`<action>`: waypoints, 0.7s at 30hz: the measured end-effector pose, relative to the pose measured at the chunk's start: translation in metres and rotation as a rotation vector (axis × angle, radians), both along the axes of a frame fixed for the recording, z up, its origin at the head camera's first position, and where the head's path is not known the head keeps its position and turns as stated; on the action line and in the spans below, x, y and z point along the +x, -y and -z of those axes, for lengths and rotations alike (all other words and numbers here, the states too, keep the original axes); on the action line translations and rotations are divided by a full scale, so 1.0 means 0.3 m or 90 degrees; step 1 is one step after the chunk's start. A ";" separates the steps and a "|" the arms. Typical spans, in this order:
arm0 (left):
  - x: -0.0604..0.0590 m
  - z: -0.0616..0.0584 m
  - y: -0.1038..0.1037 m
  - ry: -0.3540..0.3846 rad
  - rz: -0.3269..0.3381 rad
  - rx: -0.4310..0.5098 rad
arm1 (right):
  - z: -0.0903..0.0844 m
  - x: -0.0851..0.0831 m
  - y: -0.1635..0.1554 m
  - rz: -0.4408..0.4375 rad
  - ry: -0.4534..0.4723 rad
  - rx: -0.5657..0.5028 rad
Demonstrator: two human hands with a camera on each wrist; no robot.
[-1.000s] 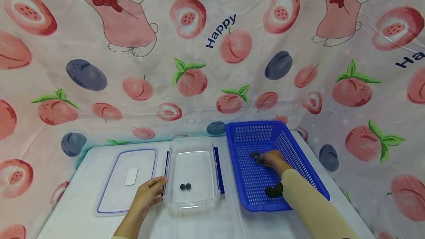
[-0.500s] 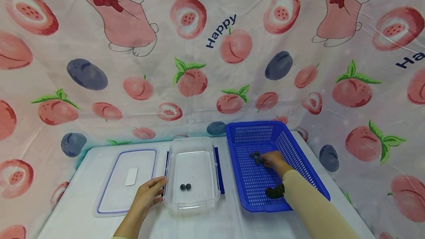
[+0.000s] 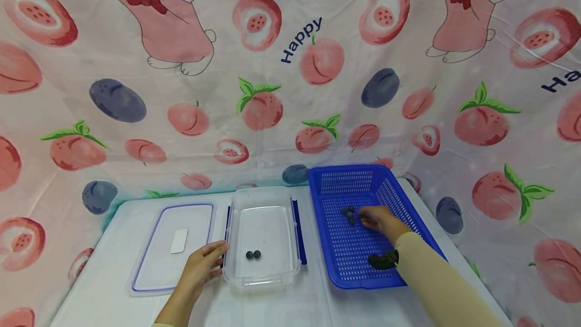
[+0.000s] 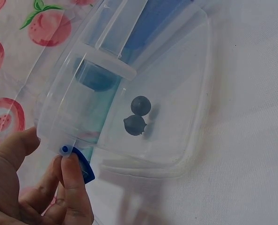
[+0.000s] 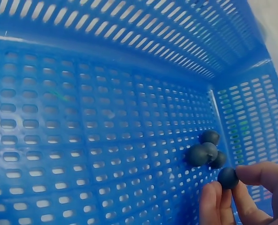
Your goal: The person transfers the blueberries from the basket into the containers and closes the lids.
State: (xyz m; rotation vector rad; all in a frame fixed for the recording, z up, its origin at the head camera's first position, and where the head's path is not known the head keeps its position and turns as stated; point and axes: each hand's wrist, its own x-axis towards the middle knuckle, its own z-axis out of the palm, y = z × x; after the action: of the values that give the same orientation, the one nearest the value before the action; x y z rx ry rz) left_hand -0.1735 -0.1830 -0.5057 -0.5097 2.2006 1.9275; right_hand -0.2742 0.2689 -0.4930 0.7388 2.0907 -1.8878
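In the right wrist view, my right hand [image 5: 251, 197] pinches a blueberry [image 5: 228, 178] between thumb and fingertips, inside the blue basket [image 3: 333, 279]. Several more blueberries [image 5: 197, 154] lie clustered on the basket floor, just beside the held one. My left hand [image 3: 204, 264] holds the left side of a clear plastic container [image 3: 268, 221]. The left wrist view has the thumb against the container's wall and the fingers at its blue latch [image 4: 84, 166]. Two blueberries [image 4: 138, 115] sit touching each other on the container's floor.
A clear lid [image 3: 159, 246] with a blue seal lies flat on the white table [image 3: 308, 307], left of the container. Near the right sleeve, a dark green elongated thing [image 3: 383, 260] is in the basket, partly hidden. A fruit-print curtain [image 3: 272, 90] hangs behind.
My right hand has drawn slightly right, away from the blueberry cluster, with one blueberry in its fingertips. More of the dark green thing shows. The left hand stays put.
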 end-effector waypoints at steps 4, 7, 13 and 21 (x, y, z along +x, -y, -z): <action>0.000 0.000 0.000 0.001 0.001 -0.003 | -0.016 0.008 -0.011 0.007 0.000 -0.053; 0.001 0.000 0.000 0.001 0.003 -0.004 | -0.027 0.015 -0.013 0.008 -0.003 -0.089; -0.001 0.001 0.000 -0.003 0.003 -0.005 | -0.050 0.027 -0.008 -0.003 -0.017 -0.164; 0.000 0.002 -0.001 -0.009 0.007 -0.009 | -0.072 0.041 0.010 -0.024 -0.021 -0.189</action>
State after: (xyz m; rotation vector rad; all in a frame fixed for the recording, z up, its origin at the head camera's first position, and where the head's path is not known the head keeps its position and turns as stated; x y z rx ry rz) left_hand -0.1737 -0.1827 -0.5062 -0.4877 2.2224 1.9169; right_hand -0.2620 0.2661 -0.4715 0.5971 1.7703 -2.1369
